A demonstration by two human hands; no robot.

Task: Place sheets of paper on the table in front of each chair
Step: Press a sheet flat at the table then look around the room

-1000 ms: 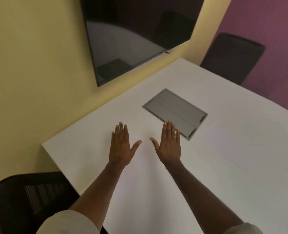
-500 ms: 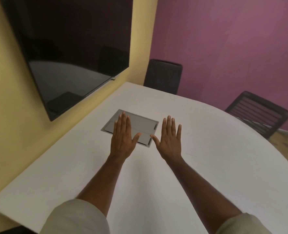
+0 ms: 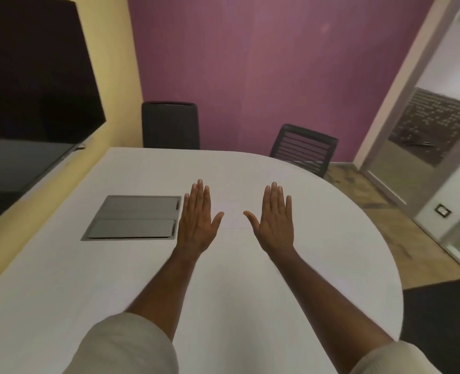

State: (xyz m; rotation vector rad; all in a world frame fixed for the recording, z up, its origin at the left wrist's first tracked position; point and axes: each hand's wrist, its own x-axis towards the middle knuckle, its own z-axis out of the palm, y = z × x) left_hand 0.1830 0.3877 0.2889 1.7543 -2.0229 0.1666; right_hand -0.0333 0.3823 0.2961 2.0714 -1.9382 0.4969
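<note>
Purple and yellow walls meet behind a white table (image 3: 250, 306) whose far end is straight and whose right edge curves round. At far left a dark wall screen (image 3: 29, 98) hangs on the yellow wall, close above the table's left side. Set flush into the tabletop near it is a grey cable hatch (image 3: 133, 217) with two long lids. Just right of the hatch the left hand (image 3: 198, 221) is stretched out palm down, fingers straight and close together, thumb splayed toward the middle, holding nothing; whether it touches the table or hovers just above it cannot be told. Beyond it, at the table's far edge, stands a solid-backed black chair (image 3: 170, 125). Between the two hands a sheet of paper (image 3: 230, 215) lies flat on the table, very faint against the white top, its near edge showing as a thin line between the thumbs; its far limits are too pale to trace. The right hand (image 3: 274, 222) mirrors the left: flat, palm down, fingers together, thumb out, empty. Both forearms are bare, with light rolled sleeves (image 3: 126, 346) at the bottom of the view. Farther right, a slat-backed black chair (image 3: 303, 148) stands at the curved edge, and another dark chair (image 3: 442, 314) sits at the near right. A glass partition (image 3: 439, 130) closes the room on the right.
</note>
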